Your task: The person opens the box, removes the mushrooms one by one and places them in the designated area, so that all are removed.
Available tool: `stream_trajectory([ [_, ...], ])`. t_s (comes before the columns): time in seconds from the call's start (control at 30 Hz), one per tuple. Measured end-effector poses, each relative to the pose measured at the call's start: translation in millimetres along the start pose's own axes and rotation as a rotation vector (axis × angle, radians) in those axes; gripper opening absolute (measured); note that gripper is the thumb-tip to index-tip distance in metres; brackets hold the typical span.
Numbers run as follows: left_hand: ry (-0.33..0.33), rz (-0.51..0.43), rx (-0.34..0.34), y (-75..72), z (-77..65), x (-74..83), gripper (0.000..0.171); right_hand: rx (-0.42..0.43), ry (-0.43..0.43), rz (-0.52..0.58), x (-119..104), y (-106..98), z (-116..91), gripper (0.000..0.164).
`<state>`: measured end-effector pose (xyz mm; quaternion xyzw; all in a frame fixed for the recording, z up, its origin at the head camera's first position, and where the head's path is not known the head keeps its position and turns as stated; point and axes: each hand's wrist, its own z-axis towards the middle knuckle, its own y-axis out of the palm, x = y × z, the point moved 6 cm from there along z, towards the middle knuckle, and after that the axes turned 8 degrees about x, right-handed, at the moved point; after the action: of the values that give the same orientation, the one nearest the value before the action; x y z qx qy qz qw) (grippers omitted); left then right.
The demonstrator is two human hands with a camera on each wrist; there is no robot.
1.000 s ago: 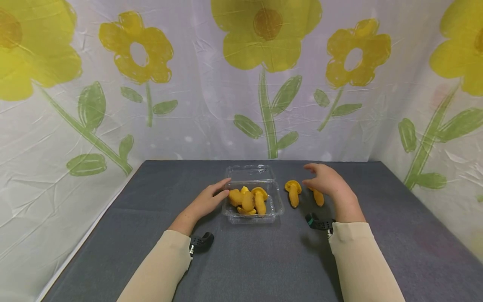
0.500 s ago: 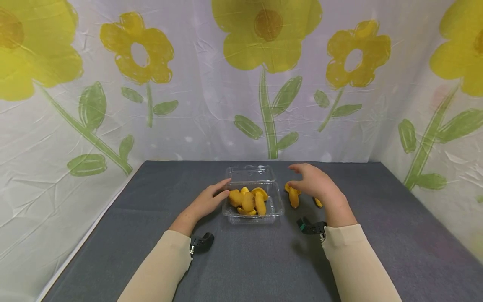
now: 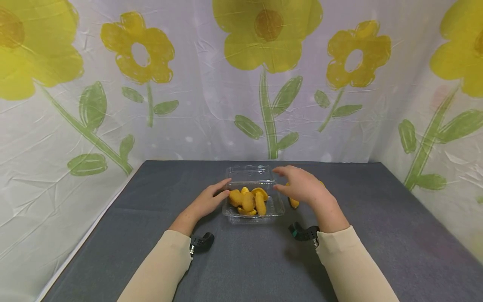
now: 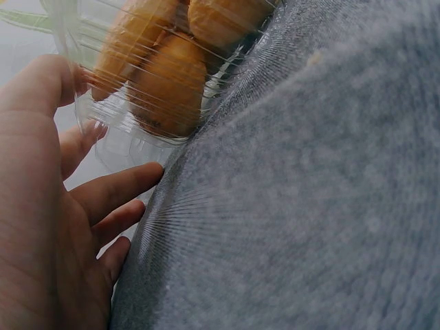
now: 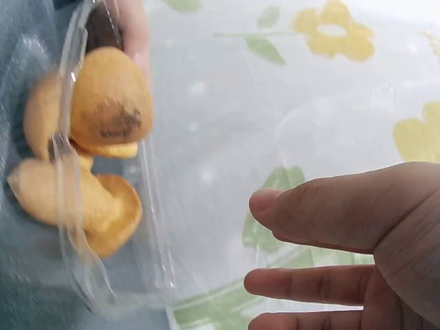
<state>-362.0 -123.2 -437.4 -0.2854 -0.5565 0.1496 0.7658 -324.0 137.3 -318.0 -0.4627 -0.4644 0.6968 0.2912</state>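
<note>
A clear plastic clamshell box (image 3: 250, 219) with several yellow mushrooms (image 3: 247, 202) inside sits on the table, its lid (image 3: 250, 173) folded back. My left hand (image 3: 206, 203) rests at the box's left side, thumb and fingers extended; in the left wrist view the thumb and a fingertip touch the plastic rim (image 4: 82, 110). Off the box's right edge hovers my right hand (image 3: 302, 185), fingers extended and apart, nothing between them in the right wrist view. A loose mushroom (image 3: 294, 204) lies under it, mostly covered; a yellow sliver (image 3: 322, 183) of another shows behind the hand.
Dark grey cloth covers the table (image 3: 241, 264). A pale curtain (image 3: 203, 105) with painted yellow flowers hangs behind and along both sides. Each wrist wears a black camera mount, such as the right mount (image 3: 302, 232).
My right hand has moved left, from over the farther loose mushroom, past the nearer one, to the box's right edge. The left hand and the box have stayed in place.
</note>
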Motion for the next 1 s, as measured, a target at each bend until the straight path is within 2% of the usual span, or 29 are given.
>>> stream_trajectory([
  [0.27, -0.007, 0.002, 0.001, -0.5, -0.7, 1.2, 0.057, -0.028, -0.081, -0.068, -21, 19, 4, 0.053],
  [0.5, -0.02, 0.019, 0.01, 0.1, 0.0, 0.0, 0.058, -0.047, -0.066, -0.095, -31, 38, 6, 0.055],
  [0.63, -0.032, 0.026, 0.015, -0.1, -0.8, 0.5, 0.058, -0.034, -0.096, -0.133, -36, 50, 9, 0.058],
  [0.83, -0.039, 0.023, 0.019, -0.7, -1.9, 0.5, 0.059, 0.007, -0.108, -0.218, -45, 66, 9, 0.044],
  [1.0, -0.02, 0.013, 0.017, -0.4, -0.9, 0.0, 0.058, 0.04, -0.117, -0.227, -49, 73, 8, 0.041],
])
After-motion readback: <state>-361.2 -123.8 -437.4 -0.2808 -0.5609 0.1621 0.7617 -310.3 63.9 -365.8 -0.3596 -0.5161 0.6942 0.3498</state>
